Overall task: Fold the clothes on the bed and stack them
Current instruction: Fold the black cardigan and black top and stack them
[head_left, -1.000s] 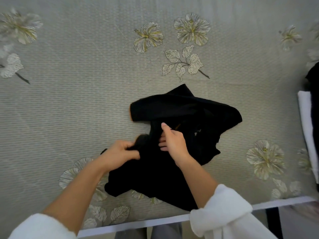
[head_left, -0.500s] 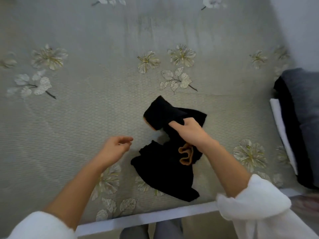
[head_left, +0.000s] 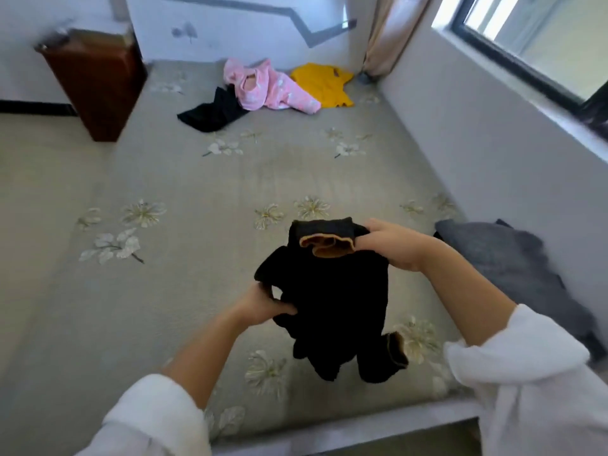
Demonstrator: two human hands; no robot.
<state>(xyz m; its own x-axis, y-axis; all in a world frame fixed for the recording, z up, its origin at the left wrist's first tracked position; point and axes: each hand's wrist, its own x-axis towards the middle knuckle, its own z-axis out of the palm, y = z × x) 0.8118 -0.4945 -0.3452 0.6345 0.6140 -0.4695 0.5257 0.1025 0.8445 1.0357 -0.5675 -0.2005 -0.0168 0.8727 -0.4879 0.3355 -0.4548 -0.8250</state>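
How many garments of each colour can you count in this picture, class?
Black: 2, the held black garment and the far black garment
Pink: 1, the pink garment
Yellow: 1, the yellow garment
Grey: 1, the grey garment at the right
Total: 5

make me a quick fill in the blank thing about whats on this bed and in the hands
1. The garment held up by the left hand and the right hand is ____ in colour.
2. At the far end of the bed, the pink garment lies between a black one and a ____ one.
3. The grey cloth lies on the person's ____ side.

Missing words: black; yellow; right
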